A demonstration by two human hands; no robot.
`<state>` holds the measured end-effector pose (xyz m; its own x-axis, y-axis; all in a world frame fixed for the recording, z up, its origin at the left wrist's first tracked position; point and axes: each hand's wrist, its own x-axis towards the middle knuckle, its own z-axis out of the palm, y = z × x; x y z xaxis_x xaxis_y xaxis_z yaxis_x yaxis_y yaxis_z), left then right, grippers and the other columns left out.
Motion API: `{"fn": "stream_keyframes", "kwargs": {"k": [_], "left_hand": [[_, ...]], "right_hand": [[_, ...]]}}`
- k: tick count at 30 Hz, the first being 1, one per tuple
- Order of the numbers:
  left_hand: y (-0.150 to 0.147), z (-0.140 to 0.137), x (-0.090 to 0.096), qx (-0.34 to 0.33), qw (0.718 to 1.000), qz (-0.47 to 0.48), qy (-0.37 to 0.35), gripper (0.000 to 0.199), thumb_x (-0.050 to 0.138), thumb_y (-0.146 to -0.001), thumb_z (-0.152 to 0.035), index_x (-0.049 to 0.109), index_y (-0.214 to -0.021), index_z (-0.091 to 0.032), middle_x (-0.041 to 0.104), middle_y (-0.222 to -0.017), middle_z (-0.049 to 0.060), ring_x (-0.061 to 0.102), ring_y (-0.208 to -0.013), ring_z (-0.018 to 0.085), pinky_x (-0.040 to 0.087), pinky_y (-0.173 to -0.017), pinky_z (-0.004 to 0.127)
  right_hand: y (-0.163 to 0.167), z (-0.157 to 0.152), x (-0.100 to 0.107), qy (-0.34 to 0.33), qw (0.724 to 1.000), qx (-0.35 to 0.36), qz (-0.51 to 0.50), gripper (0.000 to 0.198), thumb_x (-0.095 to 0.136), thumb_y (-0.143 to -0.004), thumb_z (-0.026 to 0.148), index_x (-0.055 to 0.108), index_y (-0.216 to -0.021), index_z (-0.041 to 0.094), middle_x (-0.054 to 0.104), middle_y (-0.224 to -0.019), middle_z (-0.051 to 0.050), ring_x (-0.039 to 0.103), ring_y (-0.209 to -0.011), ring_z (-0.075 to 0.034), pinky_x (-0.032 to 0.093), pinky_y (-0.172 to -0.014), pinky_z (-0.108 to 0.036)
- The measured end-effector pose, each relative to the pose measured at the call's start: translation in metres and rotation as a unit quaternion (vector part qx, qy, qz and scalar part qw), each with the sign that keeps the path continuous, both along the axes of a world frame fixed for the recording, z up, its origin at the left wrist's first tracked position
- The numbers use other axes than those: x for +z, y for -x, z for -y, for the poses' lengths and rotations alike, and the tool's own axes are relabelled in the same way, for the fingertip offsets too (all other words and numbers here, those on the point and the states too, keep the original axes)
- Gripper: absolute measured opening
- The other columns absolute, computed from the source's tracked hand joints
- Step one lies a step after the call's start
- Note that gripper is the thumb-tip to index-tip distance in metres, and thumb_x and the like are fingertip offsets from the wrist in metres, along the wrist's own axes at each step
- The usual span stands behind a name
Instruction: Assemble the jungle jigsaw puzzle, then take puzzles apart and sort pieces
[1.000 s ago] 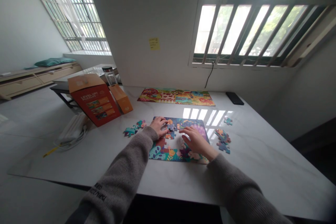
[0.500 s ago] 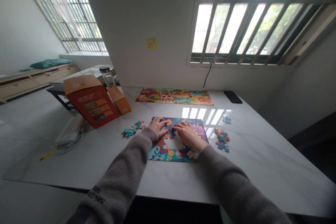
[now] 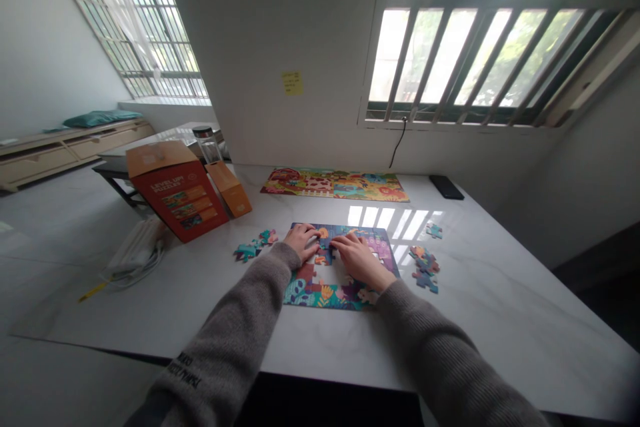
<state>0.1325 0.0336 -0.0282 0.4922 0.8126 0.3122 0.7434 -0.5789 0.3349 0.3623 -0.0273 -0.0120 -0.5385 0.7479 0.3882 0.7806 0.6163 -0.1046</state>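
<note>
A jigsaw puzzle (image 3: 325,301) with a purple and blue picture lies on the white table, its frame joined and a gap showing the tabletop in the middle. My left hand (image 3: 301,242) rests on its upper left part, fingers apart and pressing down lightly. My right hand (image 3: 359,259) reaches over the right side, fingertips closed at a dark blue puzzle piece (image 3: 331,253) on the upper edge of the gap. The hand partly hides that piece. Loose pieces (image 3: 249,251) lie left of the puzzle, and more loose pieces (image 3: 425,269) lie on its right.
Two finished puzzle panels (image 3: 334,185) lie along the wall. An orange-red puzzle box (image 3: 177,197) and a smaller orange box (image 3: 229,190) stand at the left, with a white power strip (image 3: 135,250) beside them. A black phone (image 3: 446,187) and a single piece (image 3: 434,230) are at right.
The view has shifted slightly. Both hands stay over the same part of the puzzle, the right fingertips having barely moved at the dark blue piece.
</note>
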Motion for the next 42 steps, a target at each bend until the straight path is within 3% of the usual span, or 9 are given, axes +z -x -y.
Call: {"fn": "stream_keyframes", "kwargs": {"k": [13, 18, 26, 35, 42], "left_hand": [[0.0, 0.001, 0.002, -0.007, 1.0, -0.02, -0.002, 0.038, 0.062, -0.087, -0.035, 0.067, -0.123, -0.025, 0.057, -0.125, 0.01, 0.046, -0.115, 0.03, 0.042, -0.102, 0.048], [0.0, -0.001, -0.002, -0.038, 0.999, 0.003, -0.009, 0.029, 0.061, -0.087, -0.026, 0.072, -0.113, -0.03, 0.06, -0.127, 0.006, 0.047, -0.115, 0.027, 0.039, -0.105, 0.048], [0.0, -0.002, -0.005, -0.04, 0.999, 0.01, -0.012, 0.029, 0.062, -0.086, -0.026, 0.073, -0.113, -0.031, 0.062, -0.123, 0.005, 0.046, -0.114, 0.027, 0.04, -0.104, 0.047], [0.0, -0.005, -0.006, -0.047, 0.999, -0.004, -0.005, 0.031, 0.061, -0.086, -0.025, 0.072, -0.115, -0.031, 0.063, -0.122, 0.005, 0.047, -0.113, 0.027, 0.041, -0.102, 0.047], [0.0, -0.006, -0.007, -0.054, 0.998, -0.014, -0.007, 0.031, 0.059, -0.088, -0.026, 0.072, -0.116, -0.029, 0.064, -0.121, 0.005, 0.048, -0.112, 0.027, 0.041, -0.102, 0.046]], "right_hand": [[0.001, 0.001, 0.001, 0.008, 1.0, -0.001, 0.001, 0.032, 0.048, -0.097, 0.015, 0.062, -0.124, 0.024, 0.064, -0.126, -0.008, 0.051, -0.111, -0.026, 0.04, -0.088, -0.041], [0.0, 0.004, 0.003, 0.013, 1.0, 0.001, -0.011, 0.034, 0.053, -0.094, 0.016, 0.06, -0.127, 0.023, 0.063, -0.126, -0.01, 0.051, -0.113, -0.026, 0.042, -0.092, -0.042], [0.006, 0.015, 0.017, 0.007, 0.999, 0.039, -0.014, 0.023, 0.06, -0.092, 0.021, 0.065, -0.115, 0.022, 0.063, -0.109, -0.009, 0.053, -0.105, -0.026, 0.047, -0.09, -0.041], [0.013, 0.012, 0.009, 0.018, 0.999, 0.041, 0.013, 0.028, 0.066, -0.089, 0.022, 0.067, -0.117, 0.023, 0.064, -0.11, -0.009, 0.056, -0.106, -0.027, 0.05, -0.09, -0.042], [0.017, 0.012, 0.007, 0.024, 0.995, 0.094, -0.035, 0.024, 0.056, -0.095, 0.017, 0.068, -0.114, 0.02, 0.065, -0.105, -0.009, 0.058, -0.106, -0.023, 0.05, -0.098, -0.04]]}}
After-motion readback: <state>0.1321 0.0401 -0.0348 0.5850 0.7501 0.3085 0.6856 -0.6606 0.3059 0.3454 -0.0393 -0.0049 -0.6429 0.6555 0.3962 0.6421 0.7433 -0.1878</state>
